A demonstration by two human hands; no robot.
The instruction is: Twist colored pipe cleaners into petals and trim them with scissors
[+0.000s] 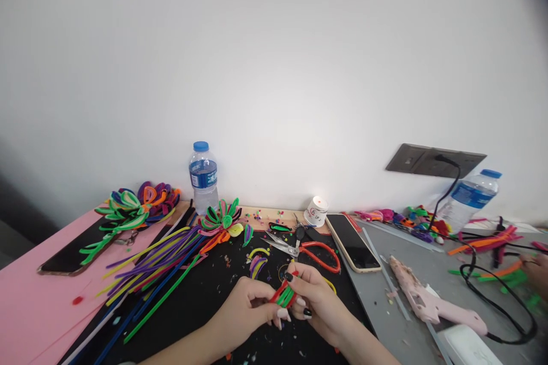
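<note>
Between my two hands is a small looped piece of red and green pipe cleaner (284,295), held over the black mat (192,325). My left hand (246,311) pinches its lower left side with thumb and fingers. On the other side, my right hand (317,299) grips its upper right part, with dark-painted nails showing. Just beyond the hands lie red-handled scissors (319,255), partly open, and small striped petals in purple and yellow (257,266). A pipe-cleaner flower (226,219) with green, pink and black petals rests further back.
Pipe cleaners (154,262) spread at left beside a phone (71,251). Water bottles (204,177), a paper cup (317,211) and another phone (353,244) stand or lie behind. At right are a pink glue gun (432,302), its black cable and another person's hand (535,274).
</note>
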